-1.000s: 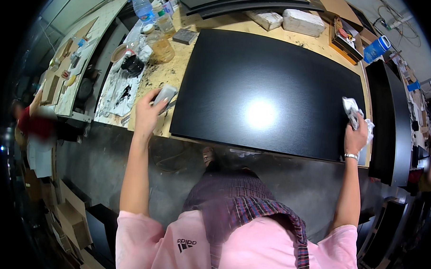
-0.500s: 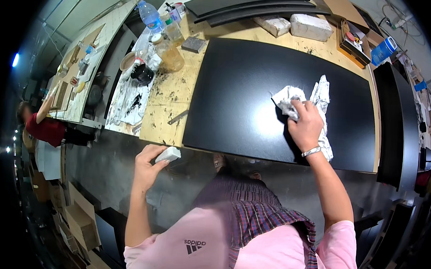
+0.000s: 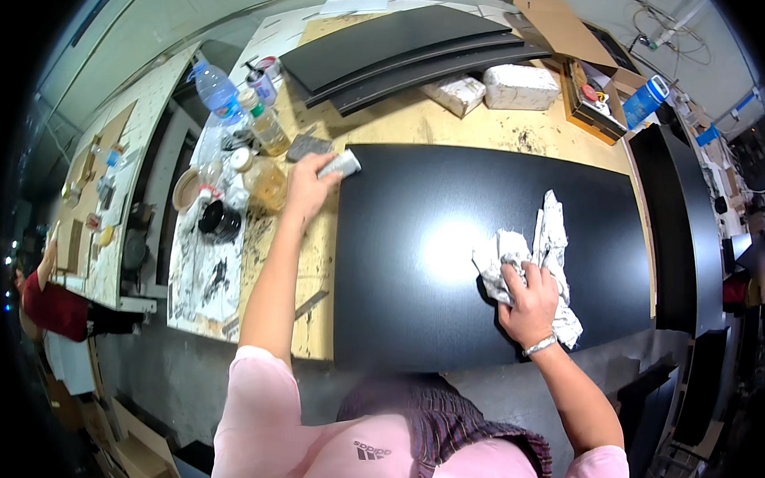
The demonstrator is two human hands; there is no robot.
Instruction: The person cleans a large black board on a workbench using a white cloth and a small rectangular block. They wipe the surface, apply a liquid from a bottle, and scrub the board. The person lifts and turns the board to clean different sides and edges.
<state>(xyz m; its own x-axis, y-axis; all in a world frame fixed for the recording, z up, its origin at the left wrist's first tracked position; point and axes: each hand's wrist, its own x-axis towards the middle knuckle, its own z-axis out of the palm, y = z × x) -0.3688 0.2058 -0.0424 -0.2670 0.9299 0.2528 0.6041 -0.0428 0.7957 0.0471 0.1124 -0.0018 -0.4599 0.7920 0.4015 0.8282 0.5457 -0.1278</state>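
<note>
A black panel (image 3: 414, 299) lies flat on the workbench, with a bright reflection near its middle. My left hand (image 3: 308, 186) is closed on a small white block (image 3: 343, 164), held at the panel's far left corner. My right hand (image 3: 529, 303) grips a crumpled white rag (image 3: 502, 250) with dark smudges, resting on the right half of the panel. Beside it a second strip of rag (image 3: 552, 224) lies on the panel, partly under my hand. Just beyond my left hand is a dark grey block (image 3: 308, 146).
Left of the panel stand a jar of amber liquid (image 3: 265, 184), a bottle of yellowish liquid (image 3: 268, 130), a blue water bottle (image 3: 215, 90) and a black-stained container (image 3: 220, 221). Stacked black panels (image 3: 406, 50), wrapped blocks (image 3: 522, 88) and an open box (image 3: 602, 103) line the back. A person in red (image 3: 56, 303) is far left.
My left hand has moved the white block from the near left corner up along the panel's left edge to its far corner. The right hand keeps hold of the rag. The view has shifted.
</note>
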